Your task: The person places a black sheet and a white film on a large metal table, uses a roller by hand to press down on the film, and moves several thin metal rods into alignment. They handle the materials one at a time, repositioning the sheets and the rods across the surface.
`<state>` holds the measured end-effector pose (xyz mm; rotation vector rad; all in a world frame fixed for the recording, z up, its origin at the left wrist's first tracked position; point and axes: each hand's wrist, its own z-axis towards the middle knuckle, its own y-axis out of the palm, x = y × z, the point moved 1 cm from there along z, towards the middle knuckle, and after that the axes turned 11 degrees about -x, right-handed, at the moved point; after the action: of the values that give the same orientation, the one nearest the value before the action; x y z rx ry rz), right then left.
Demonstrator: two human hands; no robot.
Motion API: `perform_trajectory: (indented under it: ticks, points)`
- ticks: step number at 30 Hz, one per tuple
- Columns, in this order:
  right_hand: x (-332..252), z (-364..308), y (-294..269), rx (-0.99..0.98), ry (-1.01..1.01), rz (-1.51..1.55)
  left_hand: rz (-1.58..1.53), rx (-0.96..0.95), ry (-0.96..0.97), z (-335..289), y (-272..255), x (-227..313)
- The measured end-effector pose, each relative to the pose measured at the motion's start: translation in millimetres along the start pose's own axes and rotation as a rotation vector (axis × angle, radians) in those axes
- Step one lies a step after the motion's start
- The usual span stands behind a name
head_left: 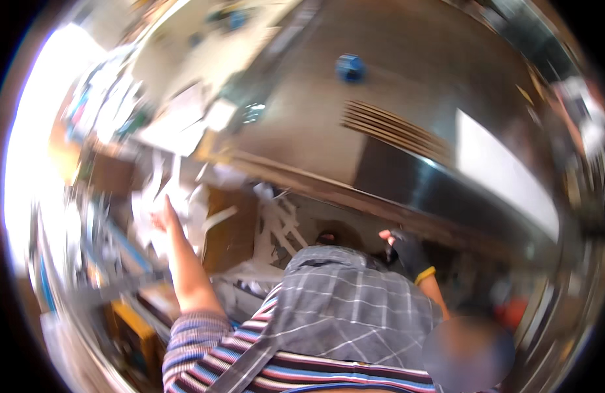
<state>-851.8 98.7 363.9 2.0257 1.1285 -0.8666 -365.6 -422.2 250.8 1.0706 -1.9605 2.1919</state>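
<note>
My left hand, bare and blurred by motion, reaches out to the left with its fingers curled. White paper strips stick up from it, against a pale heap of similar scraps. My right hand wears a black fingerless glove with a yellow cuff. It hangs by the near edge of a large brown-grey table, fingers loosely curled, nothing visible in them. A cardboard box with white strips beside it stands right of my left hand.
On the table lie a blue round object, a stack of thin brown strips, a dark shiny panel and a white sheet. A metal frame runs along the left. A red item is at lower right.
</note>
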Motion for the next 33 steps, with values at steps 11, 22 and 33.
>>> perform_trajectory:
  ticks: [11, 22, 33]
  points:
    - [135.0, -9.4, -39.8, 0.282, 0.021, -0.48, -0.053, -1.21, 2.155, -569.6, 51.2, 263.9]
    - [261.0, 0.4, -101.1, 0.637, 0.106, -0.287, 0.334, -1.171, 2.793, -839.9, 77.0, 331.0]
    - [265.7, 118.9, -374.9, 0.842, -0.027, 0.129, 0.428, -1.069, 2.81, -871.0, 72.5, 313.6]
